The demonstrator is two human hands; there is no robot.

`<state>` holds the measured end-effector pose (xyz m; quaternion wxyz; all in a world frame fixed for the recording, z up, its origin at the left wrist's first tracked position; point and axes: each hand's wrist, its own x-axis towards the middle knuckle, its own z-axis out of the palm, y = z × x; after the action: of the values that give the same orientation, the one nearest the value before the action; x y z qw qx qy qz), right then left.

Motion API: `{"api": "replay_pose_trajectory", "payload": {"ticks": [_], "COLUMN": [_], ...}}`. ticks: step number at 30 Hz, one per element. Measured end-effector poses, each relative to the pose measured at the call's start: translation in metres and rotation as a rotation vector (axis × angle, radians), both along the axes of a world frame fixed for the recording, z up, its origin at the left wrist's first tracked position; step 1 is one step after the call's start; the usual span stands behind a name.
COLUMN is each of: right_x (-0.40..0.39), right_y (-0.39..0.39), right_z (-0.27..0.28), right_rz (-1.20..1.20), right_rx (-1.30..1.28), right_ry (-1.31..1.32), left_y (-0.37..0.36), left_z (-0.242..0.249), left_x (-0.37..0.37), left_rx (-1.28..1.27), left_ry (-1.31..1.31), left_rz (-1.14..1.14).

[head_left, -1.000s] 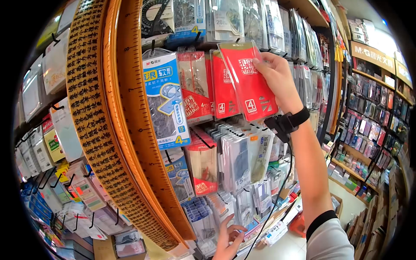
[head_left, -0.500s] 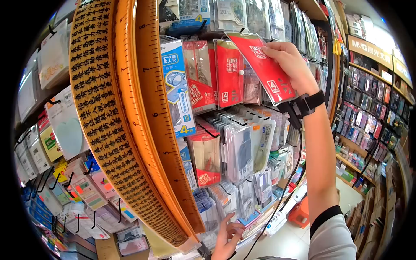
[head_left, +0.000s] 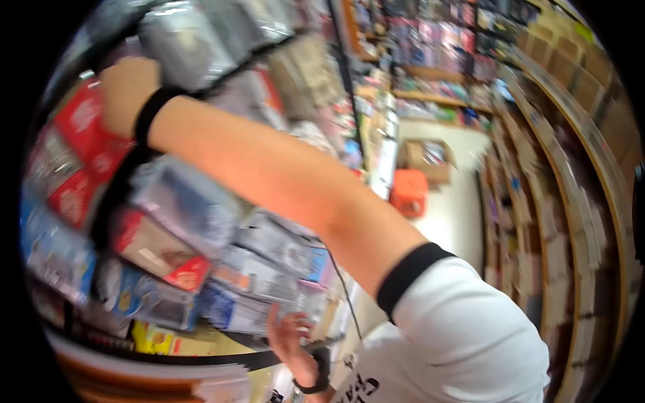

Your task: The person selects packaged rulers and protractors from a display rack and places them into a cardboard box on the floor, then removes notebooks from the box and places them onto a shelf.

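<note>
My right hand (head_left: pixel 129 97), blurred and with its fingers mostly hidden, is curled at the upper edge of a red packet (head_left: pixel 91 124) with white print, among the hanging packs. A black band circles that wrist. Lower down, my left hand (head_left: pixel 290 339) has its fingers apart and holds nothing. It is close to hanging clear packs (head_left: pixel 235 305) on the lower part of the rack. A beige and red pack (head_left: pixel 158 245) and a blue pack (head_left: pixel 57 245) hang below the red packet.
Wooden shelves (head_left: pixel 557 201) line the right side of the aisle. An orange-red stool (head_left: pixel 408 193) and a cardboard box (head_left: pixel 426 161) stand on the pale floor (head_left: pixel 450 232). A thin black cable (head_left: pixel 346 282) hangs beside my right arm.
The view has swung right and tilted, with blur. My right hand now appears at the left with the red packet, against the rack. The brown ruler-edged strips have left view.
</note>
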<state>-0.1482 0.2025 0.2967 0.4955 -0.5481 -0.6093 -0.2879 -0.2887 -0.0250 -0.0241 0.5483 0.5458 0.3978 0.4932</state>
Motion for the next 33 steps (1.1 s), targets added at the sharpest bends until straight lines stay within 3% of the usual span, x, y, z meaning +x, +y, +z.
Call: {"api": "replay_pose_trajectory", "payload": {"ticks": [2,3,4,5,7,8,9,10,12,13,16,18,20,22,23,26,29,33], "right_x": [0.023,0.04,0.038,0.053,0.085,0.104,0.134,0.176,0.273,0.328,0.482,0.578,0.662,0.727,0.761,0.858,0.89,0.94], "right_y": [-0.069,-0.097,-0.102,-0.139,-0.197,-0.218,-0.232,-0.252,-0.294,-0.319,-0.4,-0.438,-0.484,-0.521,-0.534,-0.572,-0.543,-0.52], "right_z": [-0.04,-0.074,-0.123,-0.172,-0.274,-0.334,-0.399,-0.444,-0.517,-0.567,-0.621,-0.63,-0.676,-0.698,-0.714,-0.76,-0.758,-0.799], "right_rz": [0.165,0.345,0.508,0.583,0.84,0.899,0.842,0.806,0.416,0.186,-0.218,-0.29,-0.446,-0.599,-0.626,-0.699,-1.225,-1.301], "right_rx": [-0.059,0.095,0.328,0.146,0.055,-0.293,-0.44,-0.591,-1.539,-1.689,-1.357,-1.281,-1.363,-1.289,-1.156,-0.808,-0.645,-0.794], "right_ry": [-0.095,-0.179,-0.015,-0.152,-0.136,-0.123,-0.1,0.087,0.265,0.164,0.583,0.922,0.89,1.165,1.446,2.09,2.096,2.193], "left_y": [0.001,0.004,0.008,0.013,0.013,0.014,0.02,0.021,0.008,0.006,0.014,0.012,0.012,0.007,0.003,-0.01,0.0,0.026], "left_z": [-0.005,-0.01,-0.018,-0.042,-0.058,-0.056,-0.064,-0.075,-0.086,-0.096,-0.146,-0.177,-0.19,-0.208,-0.208,-0.23,-0.263,-0.328], "left_x": [0.02,0.029,0.037,0.034,0.063,0.087,0.112,0.138,0.205,0.238,0.346,0.413,0.485,0.543,0.568,0.613,0.627,0.676], "left_rx": [-0.026,-0.049,-0.083,-0.134,-0.303,-0.417,-0.556,-0.699,-0.708,-0.718,-0.693,-0.664,-0.746,-0.83,-0.856,-0.783,-0.652,-0.425], "left_ry": [-0.035,-0.075,-0.159,-0.341,-0.693,-0.855,-0.779,-0.699,-0.627,-0.638,-0.539,-0.406,-0.241,-0.13,-0.063,0.501,0.887,1.241], "left_rz": [0.057,0.027,-0.05,-0.179,-0.428,-0.556,-0.556,-0.549,-0.436,-0.434,-0.431,-0.416,-0.4,-0.443,-0.457,-0.613,-0.868,-1.113]}}
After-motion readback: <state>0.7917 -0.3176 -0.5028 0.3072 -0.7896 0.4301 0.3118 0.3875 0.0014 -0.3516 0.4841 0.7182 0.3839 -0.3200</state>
